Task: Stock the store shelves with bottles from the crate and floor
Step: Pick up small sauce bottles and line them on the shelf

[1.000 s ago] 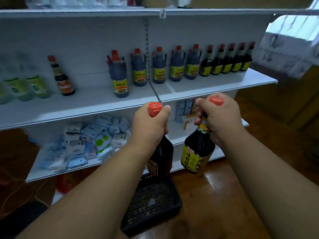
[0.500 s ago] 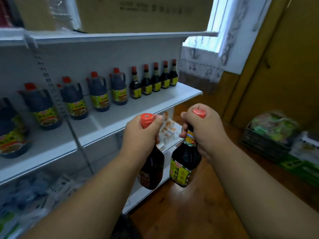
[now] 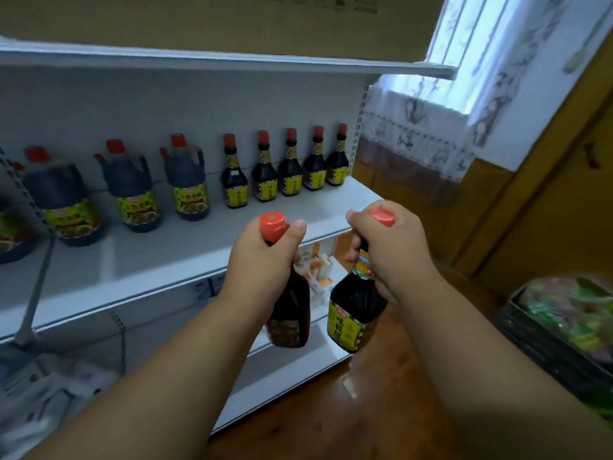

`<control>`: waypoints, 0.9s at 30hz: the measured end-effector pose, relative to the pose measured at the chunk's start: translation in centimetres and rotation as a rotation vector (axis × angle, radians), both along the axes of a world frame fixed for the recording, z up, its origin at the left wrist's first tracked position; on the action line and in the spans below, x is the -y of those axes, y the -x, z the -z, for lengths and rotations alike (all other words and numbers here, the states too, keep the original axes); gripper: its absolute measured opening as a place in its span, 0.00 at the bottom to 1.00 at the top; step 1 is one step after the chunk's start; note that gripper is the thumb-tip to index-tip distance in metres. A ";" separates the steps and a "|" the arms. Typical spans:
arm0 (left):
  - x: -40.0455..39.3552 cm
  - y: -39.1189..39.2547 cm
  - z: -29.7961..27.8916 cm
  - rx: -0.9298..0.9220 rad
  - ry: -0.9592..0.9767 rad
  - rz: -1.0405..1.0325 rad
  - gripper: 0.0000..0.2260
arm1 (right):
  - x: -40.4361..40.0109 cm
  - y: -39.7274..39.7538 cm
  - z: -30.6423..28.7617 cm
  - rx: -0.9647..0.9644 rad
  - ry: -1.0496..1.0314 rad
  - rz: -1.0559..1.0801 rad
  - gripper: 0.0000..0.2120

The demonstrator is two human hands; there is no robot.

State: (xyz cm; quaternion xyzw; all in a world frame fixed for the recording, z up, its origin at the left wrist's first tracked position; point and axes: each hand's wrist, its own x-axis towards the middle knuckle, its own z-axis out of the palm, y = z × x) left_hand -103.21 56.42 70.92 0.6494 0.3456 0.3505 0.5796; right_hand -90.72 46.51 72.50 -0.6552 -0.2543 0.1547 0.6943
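My left hand (image 3: 262,260) grips the neck of a dark sauce bottle (image 3: 290,313) with an orange-red cap, held upright in front of the white middle shelf (image 3: 199,247). My right hand (image 3: 388,247) holds a second dark bottle (image 3: 353,310) with a yellow label by its neck, just right of the first. Both bottles hang below the shelf's front edge. At the back of that shelf stands a row of several small matching bottles (image 3: 290,164), with larger dark jugs (image 3: 187,180) to their left.
A lower shelf (image 3: 292,366) carries small white and orange packets (image 3: 318,267). A black crate (image 3: 564,346) with green packaged goods sits on the wooden floor at the right. A curtained window (image 3: 464,61) and wooden wall panels lie beyond the shelf's right end.
The view has swung right along the shelf toward its right end. Both hands kept their bottles and rose slightly toward the middle shelf's edge. The black floor crate on the left left the view.
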 end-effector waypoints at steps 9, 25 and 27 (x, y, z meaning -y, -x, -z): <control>-12.0 -6.3 0.7 -0.191 -0.460 -0.036 0.08 | -15.1 -9.5 2.2 0.123 0.053 0.069 0.18; -24.6 -16.9 3.3 -0.165 -0.321 -0.455 0.12 | -29.9 -20.0 3.8 0.231 0.187 -0.327 0.17; -25.0 -17.4 3.8 -0.155 -0.314 -0.469 0.11 | -30.8 -20.6 4.1 0.275 0.191 -0.362 0.19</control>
